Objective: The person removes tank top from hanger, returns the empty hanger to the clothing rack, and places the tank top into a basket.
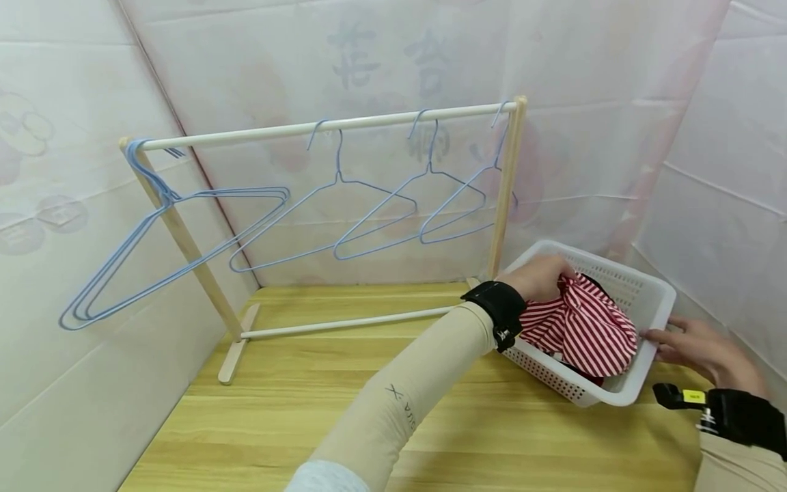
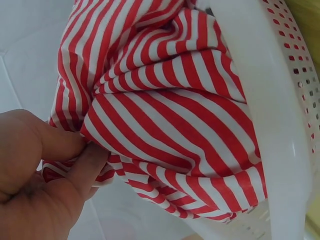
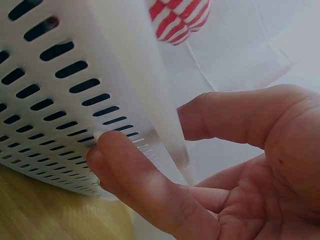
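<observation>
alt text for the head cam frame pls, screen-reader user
A person's left hand grips a red-and-white striped garment in a white perforated basket on a wooden table, while the right hand rests its fingers against the basket's near end. Behind stands a wooden clothes rack hung with blue wire hangers.

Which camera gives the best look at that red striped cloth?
The left wrist view: the striped cloth fills it, pinched by the left hand. The head view shows it small in the basket; the right wrist view catches only a corner.
</observation>
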